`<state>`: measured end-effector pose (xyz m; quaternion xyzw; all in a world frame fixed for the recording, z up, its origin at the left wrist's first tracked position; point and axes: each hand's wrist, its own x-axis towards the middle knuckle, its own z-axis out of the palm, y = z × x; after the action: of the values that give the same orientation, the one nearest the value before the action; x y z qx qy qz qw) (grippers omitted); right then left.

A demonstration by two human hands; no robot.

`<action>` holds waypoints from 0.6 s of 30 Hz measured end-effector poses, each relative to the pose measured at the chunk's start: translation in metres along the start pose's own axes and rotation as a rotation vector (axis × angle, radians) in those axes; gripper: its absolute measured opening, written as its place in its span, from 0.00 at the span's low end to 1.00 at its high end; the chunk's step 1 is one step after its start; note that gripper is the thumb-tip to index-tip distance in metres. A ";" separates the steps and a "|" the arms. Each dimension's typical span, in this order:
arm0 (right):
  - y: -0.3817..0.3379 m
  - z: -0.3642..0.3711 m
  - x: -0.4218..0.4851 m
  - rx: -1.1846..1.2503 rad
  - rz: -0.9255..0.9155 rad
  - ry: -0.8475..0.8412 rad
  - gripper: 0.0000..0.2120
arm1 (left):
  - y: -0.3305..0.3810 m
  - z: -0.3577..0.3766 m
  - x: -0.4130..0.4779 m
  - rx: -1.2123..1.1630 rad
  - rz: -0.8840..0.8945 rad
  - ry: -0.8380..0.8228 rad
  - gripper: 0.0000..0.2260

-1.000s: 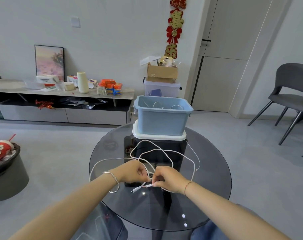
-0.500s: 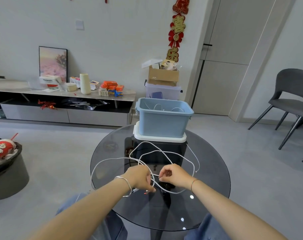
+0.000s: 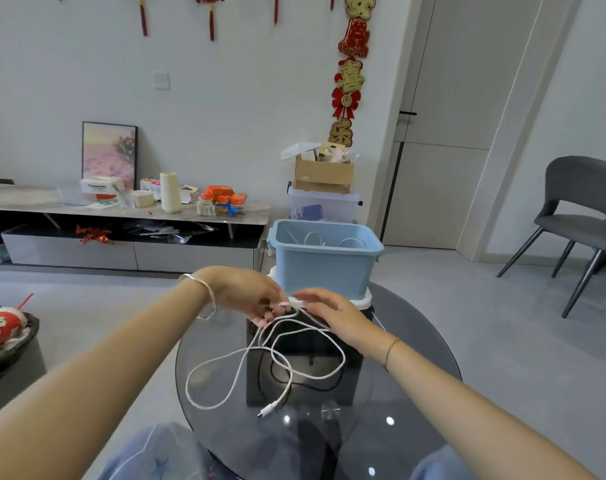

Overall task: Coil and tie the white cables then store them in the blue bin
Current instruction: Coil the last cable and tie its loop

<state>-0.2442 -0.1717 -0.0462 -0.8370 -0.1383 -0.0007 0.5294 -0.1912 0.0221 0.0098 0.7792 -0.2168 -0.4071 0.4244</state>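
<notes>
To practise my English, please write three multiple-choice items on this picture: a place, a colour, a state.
1. The blue bin stands A) on a sofa B) on a bed C) on the glass table
2. The cable held by the left hand and right hand is A) black B) white C) green
3. This cable is A) in loose loops B) tied neatly C) cut in two

1 C: it sits on a white base on the glass.
2 B: its strands are white.
3 A: untied loops hang below both hands.
</notes>
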 end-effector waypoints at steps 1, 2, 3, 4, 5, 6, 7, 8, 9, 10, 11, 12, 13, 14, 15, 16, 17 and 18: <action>-0.012 -0.003 0.006 -0.020 -0.044 0.007 0.11 | 0.013 -0.010 -0.009 -0.050 0.018 -0.002 0.11; -0.024 -0.006 0.013 -0.065 -0.094 0.010 0.10 | 0.027 -0.019 -0.018 -0.108 0.027 0.020 0.11; -0.036 -0.010 0.019 -0.101 -0.149 0.009 0.09 | 0.038 -0.027 -0.026 -0.159 0.047 0.064 0.12; -0.051 -0.017 0.029 -0.104 -0.203 0.011 0.08 | 0.052 -0.036 -0.035 -0.194 0.095 0.121 0.13; -0.061 -0.021 0.036 -0.079 -0.236 0.020 0.07 | 0.060 -0.040 -0.040 -0.231 0.145 0.165 0.14; -0.076 -0.028 0.047 -0.053 -0.269 0.043 0.06 | 0.073 -0.048 -0.047 -0.275 0.204 0.204 0.14; -0.086 -0.033 0.055 -0.033 -0.293 0.067 0.06 | 0.081 -0.052 -0.051 -0.336 0.251 0.224 0.14; -0.097 -0.038 0.063 -0.013 -0.313 0.097 0.06 | 0.088 -0.056 -0.055 -0.402 0.287 0.229 0.14; -0.106 -0.042 0.072 0.003 -0.332 0.130 0.08 | 0.096 -0.060 -0.059 -0.448 0.324 0.223 0.13; -0.113 -0.046 0.079 0.041 -0.341 0.161 0.08 | 0.102 -0.063 -0.061 -0.472 0.355 0.213 0.13; -0.119 -0.049 0.084 0.084 -0.351 0.196 0.08 | 0.106 -0.064 -0.063 -0.470 0.384 0.203 0.13; -0.127 -0.052 0.090 0.116 -0.371 0.236 0.07 | 0.111 -0.066 -0.065 -0.449 0.429 0.194 0.14; -0.134 -0.055 0.093 0.143 -0.387 0.271 0.07 | 0.116 -0.066 -0.066 -0.427 0.475 0.175 0.15; -0.139 -0.057 0.095 0.170 -0.397 0.297 0.07 | 0.120 -0.065 -0.067 -0.424 0.521 0.151 0.15; -0.145 -0.058 0.099 0.196 -0.403 0.311 0.08 | 0.126 -0.064 -0.068 -0.453 0.572 0.119 0.16; -0.149 -0.058 0.102 0.222 -0.410 0.313 0.09 | 0.131 -0.064 -0.067 -0.517 0.619 0.077 0.17; -0.151 -0.057 0.106 0.239 -0.421 0.311 0.09 | 0.137 -0.064 -0.066 -0.606 0.655 0.023 0.17; -0.153 -0.056 0.109 0.246 -0.436 0.313 0.10 | 0.142 -0.064 -0.064 -0.701 0.678 -0.044 0.16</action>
<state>-0.1673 -0.1344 0.1301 -0.7067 -0.2303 -0.2269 0.6293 -0.1748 0.0191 0.1775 0.4663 -0.3170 -0.3107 0.7652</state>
